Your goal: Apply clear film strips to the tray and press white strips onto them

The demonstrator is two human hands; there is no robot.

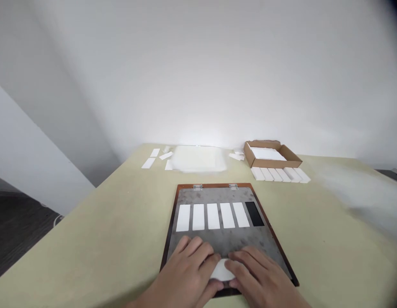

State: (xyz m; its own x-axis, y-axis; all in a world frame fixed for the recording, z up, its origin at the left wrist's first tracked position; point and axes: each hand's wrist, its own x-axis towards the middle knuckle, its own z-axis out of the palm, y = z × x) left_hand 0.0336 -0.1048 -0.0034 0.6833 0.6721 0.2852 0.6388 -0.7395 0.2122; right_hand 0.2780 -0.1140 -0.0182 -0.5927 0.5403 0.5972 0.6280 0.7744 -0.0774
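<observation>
Between my left hand [193, 267] and my right hand [258, 273] is a small white card or slab [222, 270], pinched at both ends above the near edge of a hinged board. Fingers of both hands are closed on it, and part of it is hidden beneath them. Under them lies the grey metal plate [201, 195] with a brown wooden border, hinged at its far side. A row of rectangular slots crosses the plate. Several hold white cards [213, 216], while the rightmost slot [254, 214] shows black.
At the back right stands an open cardboard box [272, 163] with white pieces inside. Several white stacks [277, 175] line its front. A blurred whitish sheet or tray [200, 159] lies at the back, with loose white cards [148, 163] to its left. The wall rises behind.
</observation>
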